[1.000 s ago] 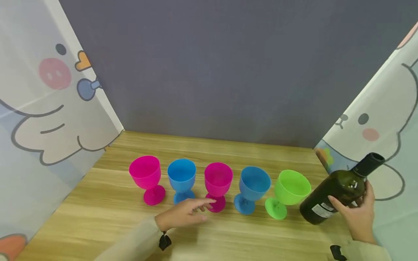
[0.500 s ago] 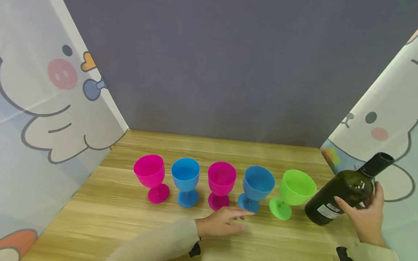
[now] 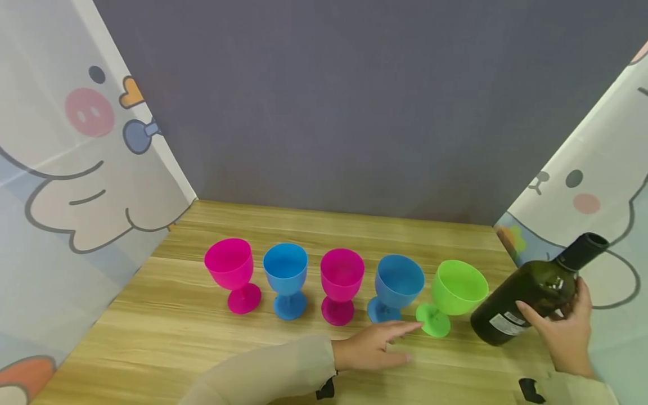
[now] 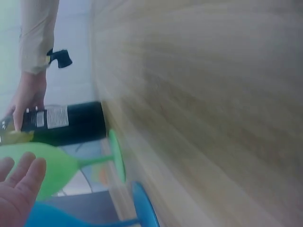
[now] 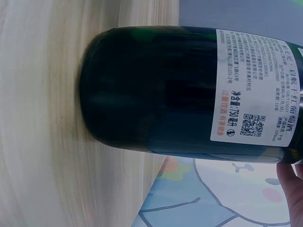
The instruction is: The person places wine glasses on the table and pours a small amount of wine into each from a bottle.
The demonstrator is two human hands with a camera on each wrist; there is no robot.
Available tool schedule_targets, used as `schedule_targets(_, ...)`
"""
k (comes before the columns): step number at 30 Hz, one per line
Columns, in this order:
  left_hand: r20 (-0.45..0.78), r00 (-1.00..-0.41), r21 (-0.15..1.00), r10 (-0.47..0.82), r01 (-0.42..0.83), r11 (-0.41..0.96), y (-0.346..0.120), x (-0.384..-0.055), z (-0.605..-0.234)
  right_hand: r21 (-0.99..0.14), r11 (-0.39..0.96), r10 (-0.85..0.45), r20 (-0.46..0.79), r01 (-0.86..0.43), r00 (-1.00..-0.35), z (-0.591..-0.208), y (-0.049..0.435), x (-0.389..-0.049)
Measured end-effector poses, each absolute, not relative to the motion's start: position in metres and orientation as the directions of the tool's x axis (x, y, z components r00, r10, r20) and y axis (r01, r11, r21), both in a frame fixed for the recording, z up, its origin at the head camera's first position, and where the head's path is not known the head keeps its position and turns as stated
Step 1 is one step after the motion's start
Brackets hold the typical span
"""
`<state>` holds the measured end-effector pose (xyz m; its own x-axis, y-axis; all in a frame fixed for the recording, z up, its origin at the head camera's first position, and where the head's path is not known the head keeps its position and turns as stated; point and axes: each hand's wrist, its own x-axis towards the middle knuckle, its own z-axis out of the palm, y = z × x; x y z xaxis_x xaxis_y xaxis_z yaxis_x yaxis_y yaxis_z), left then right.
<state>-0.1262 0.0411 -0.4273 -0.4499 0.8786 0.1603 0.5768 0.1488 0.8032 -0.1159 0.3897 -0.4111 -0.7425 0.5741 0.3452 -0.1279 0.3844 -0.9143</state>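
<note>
My right hand [image 3: 566,332] grips a dark green wine bottle [image 3: 526,298] around its upper body. In the right wrist view the bottle [image 5: 151,90] shows a white printed label, and its base is at the wooden tabletop. My left hand [image 3: 376,346] is held out with extended fingers and holds nothing. It is in front of a blue goblet [image 3: 400,281], its fingertips close to the foot of a green goblet [image 3: 458,288]; whether they touch is unclear. In the left wrist view those fingers [image 4: 31,177] overlap the green bowl.
A pink goblet [image 3: 342,275], a lighter blue goblet [image 3: 286,270] and another pink goblet [image 3: 230,264] continue the row leftward on the wooden table [image 3: 167,337]. A grey panel [image 3: 344,112] stands behind. Cartoon-printed sheets [image 3: 86,169] flank both sides.
My left hand has travelled rightward along the front of the row, from the middle pink goblet to near the green one. My right hand keeps its hold on the bottle.
</note>
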Motion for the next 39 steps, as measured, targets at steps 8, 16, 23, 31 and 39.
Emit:
schedule_targets(8, 0.152, -0.48, 0.884, 0.864, 0.457, 0.098, 0.07, -0.12, -0.42, -0.909, 0.381, 0.562, 0.371, -0.167, -0.739, -0.407, 0.391, -0.12)
schedule_targets(16, 0.135, -0.672, 0.944, 0.728, 0.311, 0.112, 0.103, -0.106, -0.416, -0.912, 0.386, 0.575, 0.357, -0.142, -0.736, -0.409, 0.394, -0.114)
schedule_targets(23, 0.126, -0.806, 0.985, 0.578, 0.169, 0.021, 0.128, -0.103, -0.415, -0.905, 0.404, 0.568, 0.365, -0.136, -0.738, -0.407, 0.396, -0.114)
schedule_targets(31, 0.144, -0.874, 0.989, 0.464, 0.108, -0.105, 0.148, -0.116, -0.414, -0.924, 0.324, 0.568, 0.362, -0.203, -0.739, -0.41, 0.388, -0.114)
schedule_targets(39, 0.148, -0.924, 0.989, 0.353, 0.132, -0.068, 0.158, -0.124, -0.414, -0.899, 0.391, 0.469, 0.381, -0.199, -0.797, -0.405, 0.398, -0.115)
